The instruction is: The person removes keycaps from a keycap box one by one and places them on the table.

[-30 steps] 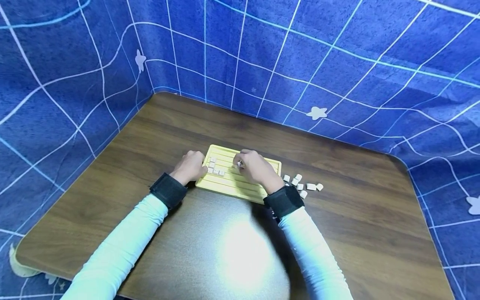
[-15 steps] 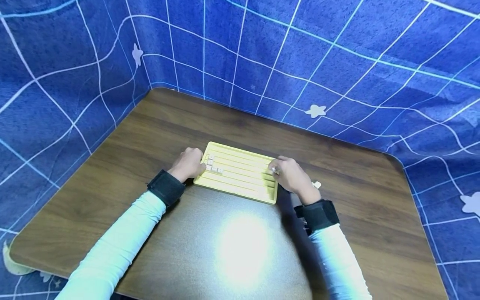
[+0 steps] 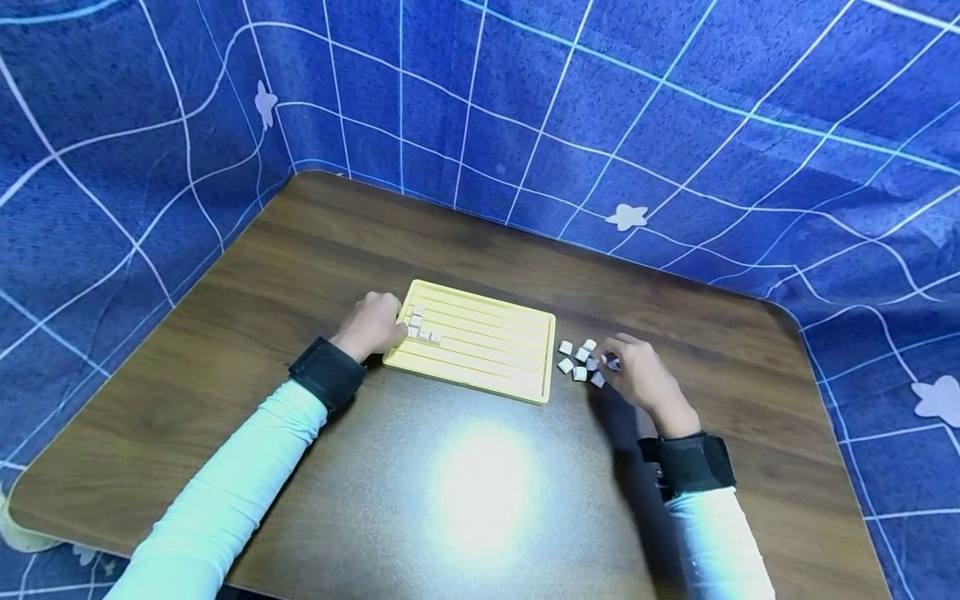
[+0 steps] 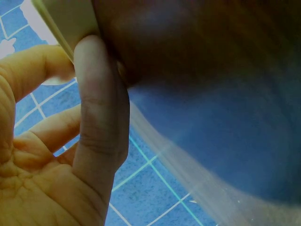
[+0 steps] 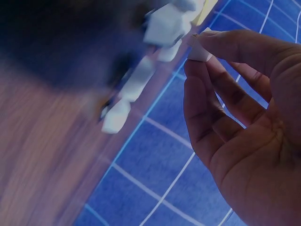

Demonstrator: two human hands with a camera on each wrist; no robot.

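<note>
A yellow ridged tray (image 3: 480, 354) lies on the table in the head view. Several small white keycaps (image 3: 425, 335) with dark marks stand in its rows near the left end. My left hand (image 3: 371, 323) grips the tray's left edge; in the left wrist view, fingers (image 4: 96, 94) press against the tray wall (image 4: 75, 19). Right of the tray, my right hand (image 3: 641, 375) is over a loose group of keycaps (image 3: 580, 373). Between thumb and fingertips it pinches one tapered white keycap (image 5: 200, 51), seen best in the right wrist view. Other keycaps (image 5: 117, 115) appear blurred beyond it.
The brown wooden table (image 3: 337, 242) has rounded corners. A blue curtain (image 3: 480, 100) with white grid lines and stars surrounds its far and left sides. Bright glare (image 3: 483, 492) covers part of the table in front of the tray.
My right hand has moved right, from above the tray to the loose keycaps, which show again beside it. My left hand keeps its grip on the tray edge.
</note>
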